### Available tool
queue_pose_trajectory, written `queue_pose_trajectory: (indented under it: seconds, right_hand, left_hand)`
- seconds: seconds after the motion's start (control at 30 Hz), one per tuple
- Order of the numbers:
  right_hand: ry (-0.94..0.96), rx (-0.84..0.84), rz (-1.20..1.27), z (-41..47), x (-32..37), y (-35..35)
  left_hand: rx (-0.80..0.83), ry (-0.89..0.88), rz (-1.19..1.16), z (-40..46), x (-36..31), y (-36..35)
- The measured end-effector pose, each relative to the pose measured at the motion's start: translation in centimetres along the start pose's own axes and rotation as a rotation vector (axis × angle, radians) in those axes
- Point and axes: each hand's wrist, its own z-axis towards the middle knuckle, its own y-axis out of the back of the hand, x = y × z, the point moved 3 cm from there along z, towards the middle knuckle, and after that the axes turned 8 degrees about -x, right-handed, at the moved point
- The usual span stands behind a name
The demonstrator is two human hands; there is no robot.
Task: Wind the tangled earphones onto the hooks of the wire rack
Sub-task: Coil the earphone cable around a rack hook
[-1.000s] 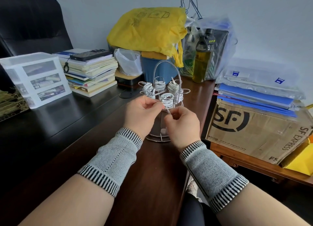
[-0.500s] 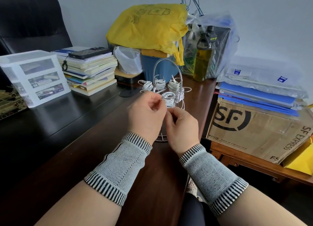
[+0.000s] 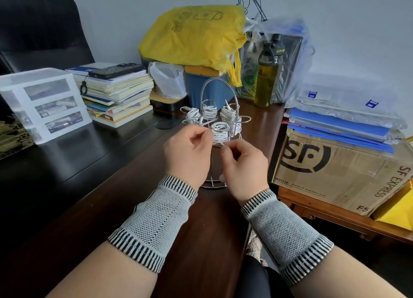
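Left hand (image 3: pixel 187 154) and right hand (image 3: pixel 243 166) are raised side by side before the wire rack (image 3: pixel 218 119), fingers curled, each pinching white earphone cable (image 3: pixel 220 133) at the nearest hook. Both wrists wear knitted grey bands. The rack stands upright on the dark desk (image 3: pixel 89 186), close to its right edge, with wound white coils on several hooks. Bare desk surface lies to the left and toward the person. Beyond the right edge, well apart, a cardboard box (image 3: pixel 335 170) reads "SF EXPRESS", with blue folders (image 3: pixel 339 128) on top. Behind the rack, a dark bottle (image 3: pixel 268 74) is marked "UP", the rest unreadable.
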Motion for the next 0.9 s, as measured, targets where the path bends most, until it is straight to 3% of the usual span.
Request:
queue_pose_trajectory:
  seconds: [0.23,0.9]
  right_hand:
    - [-0.1,-0.072,0.19,0.9,1.0,0.5]
    - [-0.066,-0.093,0.188,0.9,0.1,0.4]
  left_hand:
    - [-0.003,-0.105,0.109,-0.5,-0.4,0.2]
    - [0.036,-0.158,0.16,-1.0,-0.3,0.5]
